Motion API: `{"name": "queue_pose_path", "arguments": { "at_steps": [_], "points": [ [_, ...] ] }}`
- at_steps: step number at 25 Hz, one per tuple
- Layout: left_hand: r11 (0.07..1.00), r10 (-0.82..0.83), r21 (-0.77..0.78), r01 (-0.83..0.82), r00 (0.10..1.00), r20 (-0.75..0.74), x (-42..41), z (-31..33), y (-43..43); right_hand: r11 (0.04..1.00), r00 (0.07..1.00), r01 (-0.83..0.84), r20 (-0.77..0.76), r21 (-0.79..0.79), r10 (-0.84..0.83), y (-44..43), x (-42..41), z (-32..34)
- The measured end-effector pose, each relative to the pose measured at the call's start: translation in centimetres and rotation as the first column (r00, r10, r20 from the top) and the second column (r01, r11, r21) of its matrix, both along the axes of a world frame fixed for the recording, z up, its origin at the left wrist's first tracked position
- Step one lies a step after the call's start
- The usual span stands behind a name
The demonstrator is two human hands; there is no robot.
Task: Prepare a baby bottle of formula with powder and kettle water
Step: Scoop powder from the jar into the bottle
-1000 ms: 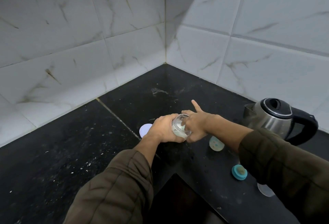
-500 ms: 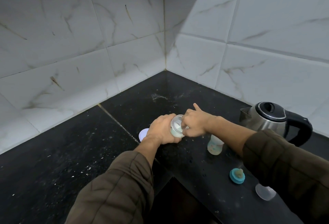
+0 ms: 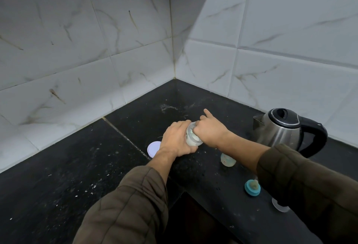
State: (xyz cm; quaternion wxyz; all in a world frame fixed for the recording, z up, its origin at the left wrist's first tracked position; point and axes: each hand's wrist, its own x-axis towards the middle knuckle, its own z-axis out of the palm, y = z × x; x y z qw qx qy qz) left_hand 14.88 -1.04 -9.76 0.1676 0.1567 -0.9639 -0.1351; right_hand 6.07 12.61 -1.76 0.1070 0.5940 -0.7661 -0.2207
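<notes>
My left hand (image 3: 177, 140) grips a clear powder jar (image 3: 192, 137) with white powder inside, tilted so its mouth faces right. My right hand (image 3: 210, 129) has thumb and fingers at the jar's mouth, index finger sticking out; whatever it pinches is hidden. The open baby bottle (image 3: 228, 160) stands on the black counter (image 3: 81, 168), partly under my right forearm. Further right stands a steel kettle (image 3: 279, 129) with a black lid and handle.
The jar's white lid (image 3: 153, 148) lies flat left of my left wrist. A teal nipple ring (image 3: 252, 188) and a clear bottle cap (image 3: 280, 206) sit near the counter's front edge. A dark recess opens below. Tiled walls meet in a corner behind.
Both hands stay together at the jar. My right fingers have worked a little deeper into its mouth, and the view has tilted slightly upward.
</notes>
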Motion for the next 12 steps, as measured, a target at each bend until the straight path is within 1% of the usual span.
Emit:
{"name": "queue_pose_path", "arguments": {
  "at_steps": [5,7,10,12],
  "points": [
    [1.000,-0.022,0.018,0.023,0.998,-0.054,0.15,0.09,0.18,0.999,0.999,0.049,0.024,-0.020,-0.049,0.35,0.08,0.27],
    [0.999,-0.038,0.010,0.039,0.997,-0.075,0.20,0.39,0.27,0.996,0.994,0.088,0.061,-0.024,-0.086,0.39,-0.06,0.16],
    [0.999,-0.054,0.001,0.054,0.997,-0.057,0.02,0.77,0.48,0.993,0.988,0.109,0.114,-0.044,-0.103,0.45,-0.54,-0.16],
    [0.999,-0.038,0.013,0.039,0.998,-0.052,0.03,0.76,0.68,0.987,0.974,0.144,0.187,-0.074,-0.128,0.39,-0.77,-0.10]
  ]
}}
